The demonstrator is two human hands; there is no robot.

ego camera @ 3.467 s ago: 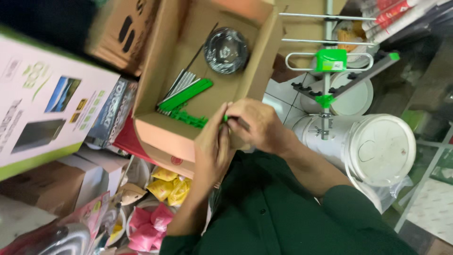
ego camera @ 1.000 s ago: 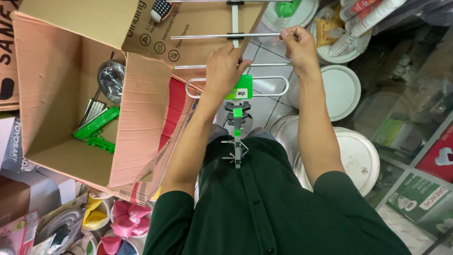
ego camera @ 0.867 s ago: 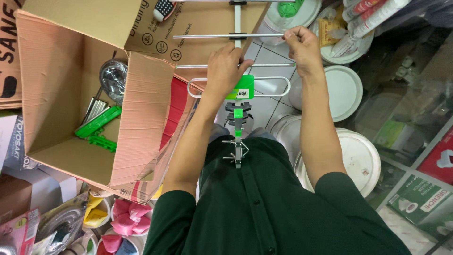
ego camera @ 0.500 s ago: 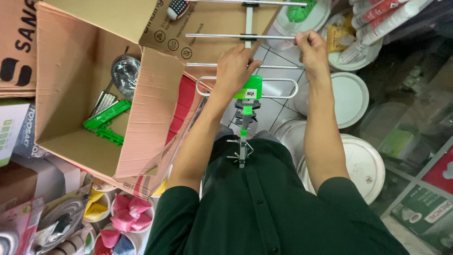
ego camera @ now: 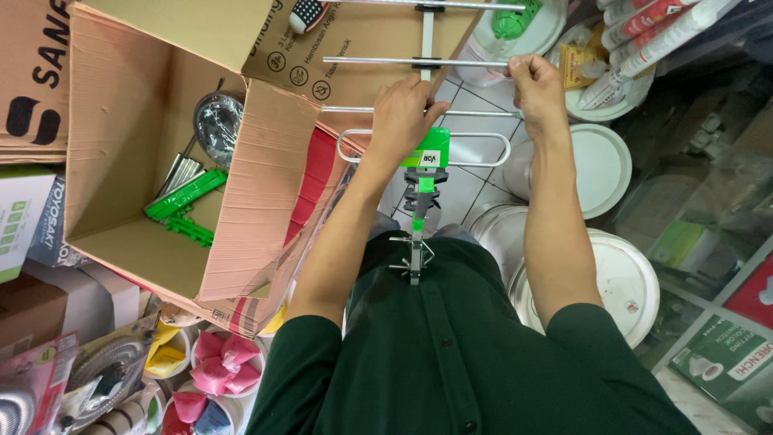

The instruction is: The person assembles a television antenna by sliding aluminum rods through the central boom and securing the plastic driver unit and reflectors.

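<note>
I hold a metal rod antenna with a green centre block (ego camera: 431, 153) upright in front of my green shirt. My left hand (ego camera: 407, 113) grips its boom just above the green block, over the looped element. My right hand (ego camera: 535, 84) is closed around the right end of a thin cross rod (ego camera: 419, 61). Another cross rod lies higher up near the frame's top edge. The antenna's lower bracket (ego camera: 412, 254) rests against my chest.
An open cardboard box (ego camera: 121, 234) on the left holds green plastic parts (ego camera: 183, 197), flat metal strips and a round metal piece (ego camera: 217, 121). White lidded buckets (ego camera: 628, 282) stand to the right. Packaged goods and small pink and yellow bags crowd the lower left.
Earlier both hands were working at the box's edge. Since then they have lifted the antenna in front of me; over the last second the view drifted slightly and the grip stayed the same.
</note>
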